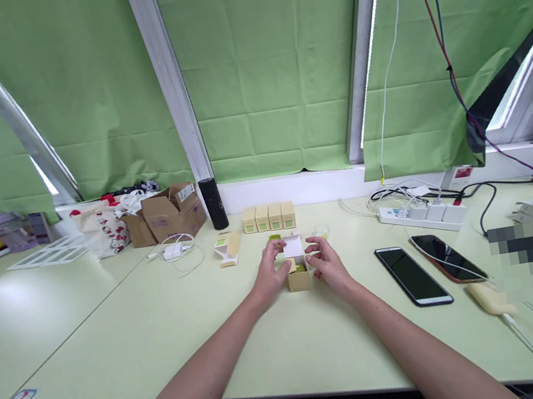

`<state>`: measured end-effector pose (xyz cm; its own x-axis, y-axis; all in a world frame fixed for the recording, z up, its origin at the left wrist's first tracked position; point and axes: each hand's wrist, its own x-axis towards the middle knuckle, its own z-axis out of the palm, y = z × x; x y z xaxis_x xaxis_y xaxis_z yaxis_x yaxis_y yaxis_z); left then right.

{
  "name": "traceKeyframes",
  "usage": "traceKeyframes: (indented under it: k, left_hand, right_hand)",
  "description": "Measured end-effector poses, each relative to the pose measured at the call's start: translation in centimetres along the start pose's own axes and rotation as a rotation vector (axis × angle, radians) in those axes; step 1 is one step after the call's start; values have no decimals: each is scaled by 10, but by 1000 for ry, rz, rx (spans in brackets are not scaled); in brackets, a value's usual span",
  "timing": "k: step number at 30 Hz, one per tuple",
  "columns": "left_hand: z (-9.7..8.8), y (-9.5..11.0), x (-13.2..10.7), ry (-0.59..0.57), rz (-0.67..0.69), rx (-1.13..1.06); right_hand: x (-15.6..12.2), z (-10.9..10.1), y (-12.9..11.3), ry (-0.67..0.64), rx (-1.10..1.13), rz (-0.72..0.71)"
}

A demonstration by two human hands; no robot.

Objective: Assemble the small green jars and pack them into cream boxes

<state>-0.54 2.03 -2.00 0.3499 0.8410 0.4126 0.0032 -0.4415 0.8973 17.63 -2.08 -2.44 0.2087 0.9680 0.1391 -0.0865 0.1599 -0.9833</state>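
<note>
A small tan cardboard box (299, 282) stands on the table with its lid raised, showing the white inside. Something green (300, 267) lies in it. To its left is my left hand (269, 275), thumb against the box's side flap and fingers apart near the raised lid. My right hand (330, 265) is at the other side, fingers curved and spread, the fingertips close to the box's right edge; whether they touch it I cannot tell. Behind the lid a green piece (275, 237) shows in part. A small clear item (323, 231) sits beyond my right hand.
Several closed tan boxes (268, 217) stand in a row at the back. An opened box (227, 249), a white charger (173, 250), a black cylinder (213, 204) and a brown carton (172, 213) are leftward. Rightward are two phones (413, 276) and a power strip (424, 218) with cables.
</note>
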Motion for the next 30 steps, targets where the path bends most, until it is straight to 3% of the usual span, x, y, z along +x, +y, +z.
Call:
traceKeyframes:
  k: [9,30]
  left_hand:
    - [0,0,0,16,10,6]
    - [3,7,-2,3,35,42]
  right_hand:
    - [5,0,17,-18,-10,-24]
    - [4,1,20,-89,-90,-38]
